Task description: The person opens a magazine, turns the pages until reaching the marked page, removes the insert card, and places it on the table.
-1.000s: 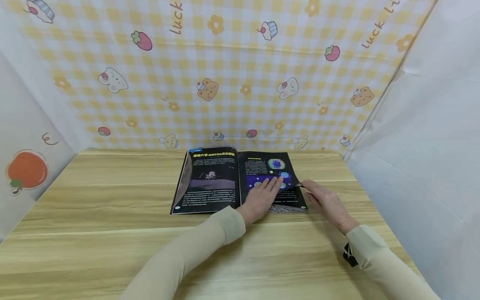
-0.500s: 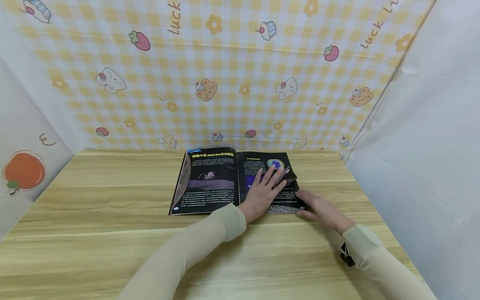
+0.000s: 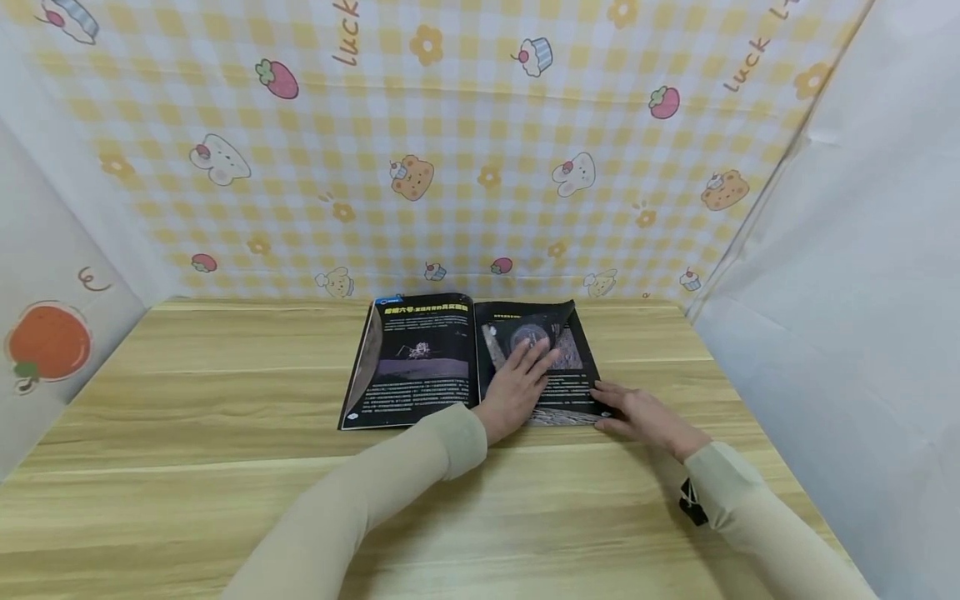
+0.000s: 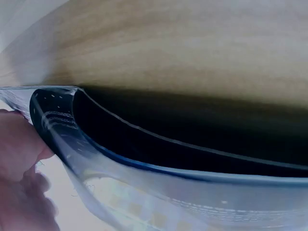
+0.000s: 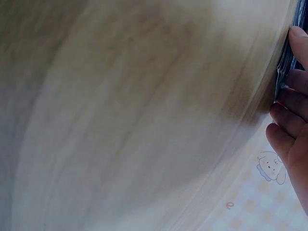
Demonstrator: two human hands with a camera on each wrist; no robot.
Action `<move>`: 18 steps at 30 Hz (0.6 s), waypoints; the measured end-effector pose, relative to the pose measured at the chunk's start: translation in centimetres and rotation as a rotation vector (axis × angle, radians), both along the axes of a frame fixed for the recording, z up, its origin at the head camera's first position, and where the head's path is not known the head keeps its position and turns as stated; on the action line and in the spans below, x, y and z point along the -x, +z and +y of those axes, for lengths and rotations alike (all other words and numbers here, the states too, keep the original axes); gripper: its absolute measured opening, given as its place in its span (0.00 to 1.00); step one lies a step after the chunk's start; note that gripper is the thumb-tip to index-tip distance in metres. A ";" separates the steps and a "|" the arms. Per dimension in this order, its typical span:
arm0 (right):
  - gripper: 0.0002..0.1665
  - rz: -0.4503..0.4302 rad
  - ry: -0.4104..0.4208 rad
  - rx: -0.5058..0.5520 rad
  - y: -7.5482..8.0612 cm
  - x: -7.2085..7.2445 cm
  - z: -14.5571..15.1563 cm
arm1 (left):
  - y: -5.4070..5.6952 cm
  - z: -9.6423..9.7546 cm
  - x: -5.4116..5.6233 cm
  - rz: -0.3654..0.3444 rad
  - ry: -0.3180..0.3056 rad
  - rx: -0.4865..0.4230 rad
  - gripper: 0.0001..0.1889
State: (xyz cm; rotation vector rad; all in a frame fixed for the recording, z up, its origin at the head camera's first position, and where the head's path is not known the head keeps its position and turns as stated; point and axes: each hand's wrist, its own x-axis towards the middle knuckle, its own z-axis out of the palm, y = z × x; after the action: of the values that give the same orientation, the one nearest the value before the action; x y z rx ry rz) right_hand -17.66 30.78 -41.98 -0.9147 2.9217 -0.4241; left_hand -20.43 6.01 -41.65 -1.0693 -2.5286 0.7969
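Observation:
An open magazine [image 3: 420, 392] with dark pages about space lies on the wooden table. Its right-hand leaf [image 3: 561, 321] is lifted and curled over toward the spine, its corner standing up at the back. My left hand [image 3: 513, 396] lies over the right half, its extended fingers against the curled leaf. In the left wrist view the bent page [image 4: 53, 110] arches beside part of that hand [image 4: 19, 163]. My right hand [image 3: 645, 417] rests at the magazine's right edge, thumb by the lower corner. Its fingers [image 5: 288, 118] touch the page edges [image 5: 284, 67] in the right wrist view.
Wooden table [image 3: 247, 500] surface surrounds the magazine. Behind it hangs a yellow checked cloth [image 3: 465, 225] with cartoon prints. White sheets [image 3: 847, 292] close off both sides. A black object [image 3: 693, 502] hangs at the right wrist.
The right-hand leaf has come up from the right edge and curled leftward under my left hand. My right hand has let go of it and moved down to the magazine's lower right edge.

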 end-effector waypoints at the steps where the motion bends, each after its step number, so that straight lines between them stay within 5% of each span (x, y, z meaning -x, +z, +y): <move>1: 0.31 -0.006 -0.003 0.000 0.0 0.0 0.0 | 0.1 -0.1 0.0 -0.019 0.013 0.015 0.20; 10: 0.32 -0.048 -0.019 0.012 0.1 -0.1 0.0 | 1.2 -1.2 0.2 -0.265 0.187 -0.068 0.29; 18: 0.31 -0.048 -0.028 0.014 0.3 -0.2 0.0 | 1.0 -4.2 0.1 -0.350 0.255 -0.170 0.28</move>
State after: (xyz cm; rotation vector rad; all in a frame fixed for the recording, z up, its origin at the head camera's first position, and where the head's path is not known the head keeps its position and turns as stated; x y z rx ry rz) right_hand -17.48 30.79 -41.63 -0.8547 2.8948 -0.4620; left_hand -20.49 1.78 -40.61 -0.9089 -3.0087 0.4723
